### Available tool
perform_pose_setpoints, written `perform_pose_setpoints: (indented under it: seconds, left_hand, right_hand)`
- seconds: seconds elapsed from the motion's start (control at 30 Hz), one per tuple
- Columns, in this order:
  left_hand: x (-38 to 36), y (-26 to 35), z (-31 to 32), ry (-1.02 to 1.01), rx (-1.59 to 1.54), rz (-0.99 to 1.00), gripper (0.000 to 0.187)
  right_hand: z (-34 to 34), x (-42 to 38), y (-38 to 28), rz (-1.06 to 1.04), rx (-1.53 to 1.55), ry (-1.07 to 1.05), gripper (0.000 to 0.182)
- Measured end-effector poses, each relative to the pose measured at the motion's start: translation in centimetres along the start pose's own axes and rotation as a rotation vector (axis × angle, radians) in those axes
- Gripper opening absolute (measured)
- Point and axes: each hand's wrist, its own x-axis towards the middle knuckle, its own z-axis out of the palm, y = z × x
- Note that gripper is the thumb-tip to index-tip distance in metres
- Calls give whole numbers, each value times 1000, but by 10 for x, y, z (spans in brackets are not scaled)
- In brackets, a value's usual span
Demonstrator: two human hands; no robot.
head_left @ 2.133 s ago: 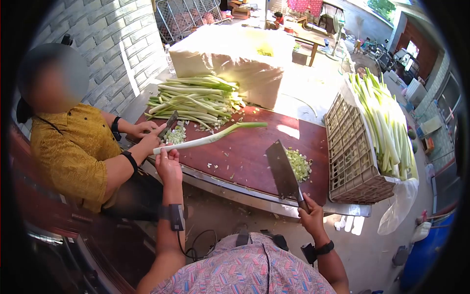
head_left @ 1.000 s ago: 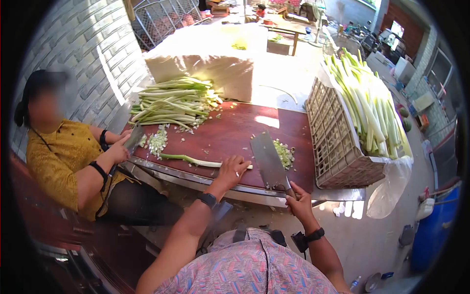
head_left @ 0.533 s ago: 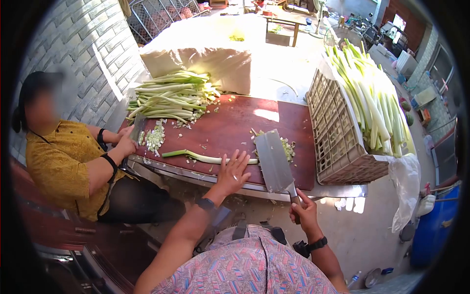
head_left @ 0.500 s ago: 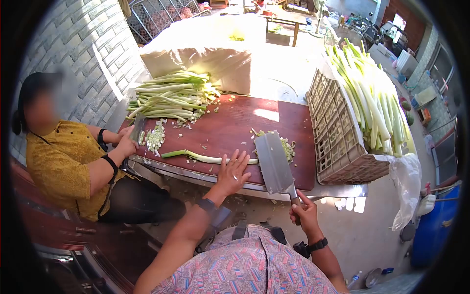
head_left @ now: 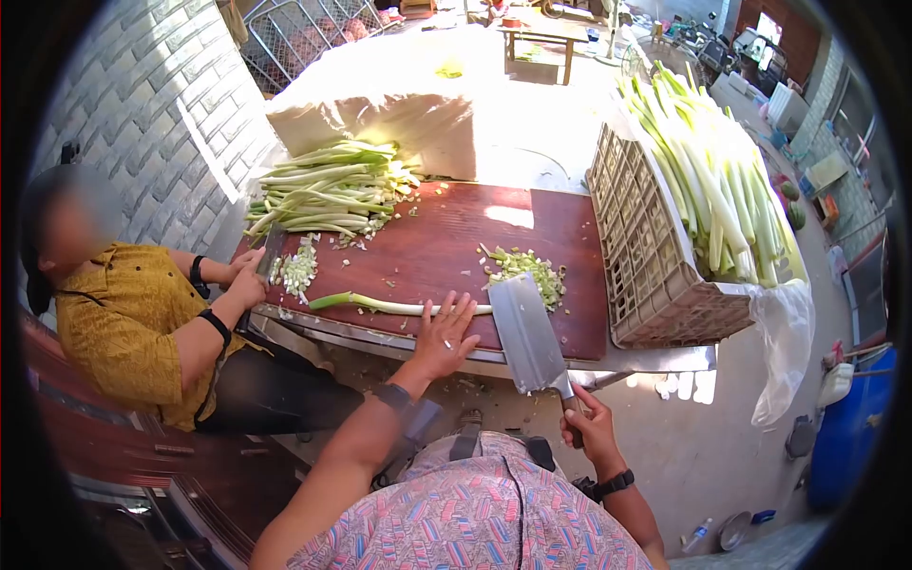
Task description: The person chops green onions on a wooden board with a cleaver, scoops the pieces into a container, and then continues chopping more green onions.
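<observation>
My right hand (head_left: 591, 424) is closed around the wooden handle of a broad cleaver (head_left: 524, 332). Its blade reaches over the front part of the red-brown board (head_left: 437, 252), at the cut end of a long green onion (head_left: 375, 304). On that onion's white stalk lies my left hand (head_left: 446, 337), flat with fingers stretched out, a short way left of the blade. Chopped green onion (head_left: 537, 271) is heaped just beyond the cleaver's far edge.
At left, a person in a yellow shirt (head_left: 123, 332) holds another knife (head_left: 268, 261) beside chopped white pieces (head_left: 296, 268). Whole green onions (head_left: 332, 185) are piled at the board's back left. A plastic crate (head_left: 655, 256) packed with long onions (head_left: 708, 171) stands at right.
The cleaver has come slightly toward me, uncovering more of the chopped heap. My left hand stays on the onion. The view has shifted a little.
</observation>
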Motion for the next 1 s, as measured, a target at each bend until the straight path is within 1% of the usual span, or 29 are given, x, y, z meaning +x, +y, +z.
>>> perform_pose_setpoints:
  seconds: [0.47,0.8,0.83,0.9,0.93,1.0]
  left_hand:
    - [-3,2,2,7,35,-3,64]
    - [-2,-2,6,-30,-5,-26,66]
    - [-3,-4,5,-23,-1,-32,66]
    - [-4,-9,1,66,-156,-6,67]
    - [-6,-13,-3,74,-153,-10,67]
    - [-15,-24,-12,68,145,-153,68]
  right_hand:
    - [-6,-1,4,2,6,-15,60]
    - [15,38,7,15,30,-89,60]
    - [15,40,9,25,40,-88,60]
    - [13,44,14,24,23,-84,59]
    - [11,43,16,21,17,-91,59]
    - [11,42,16,9,2,-80,59]
